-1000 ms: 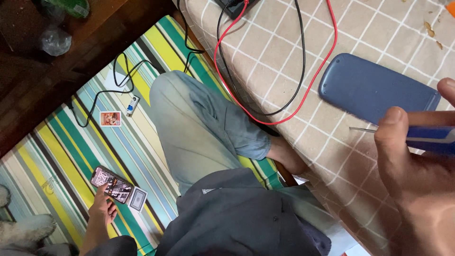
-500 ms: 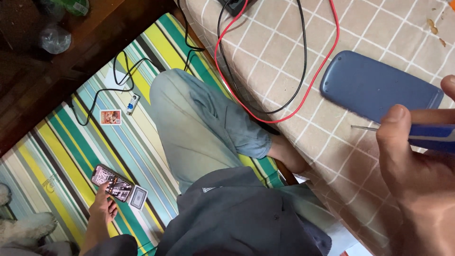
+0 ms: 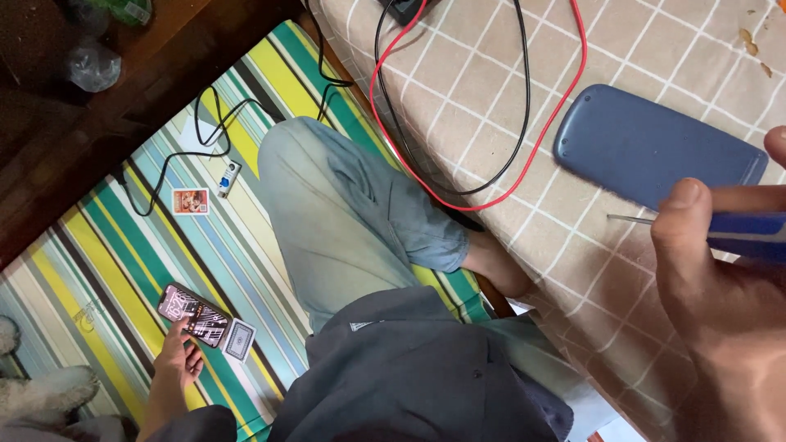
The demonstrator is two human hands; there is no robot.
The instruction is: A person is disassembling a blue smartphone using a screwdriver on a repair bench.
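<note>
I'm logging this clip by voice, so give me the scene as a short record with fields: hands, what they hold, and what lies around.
Right hand: gripping a blue-handled screwdriver, thin metal tip pointing left
Nearest to tip: blue oblong cover, lying on the checked cloth
Left hand: fingers resting on a smartphone with its screen lit
Beside the smartphone: small card
Floor: striped mat
Cables: red wire and black wire looped on the cloth
</note>
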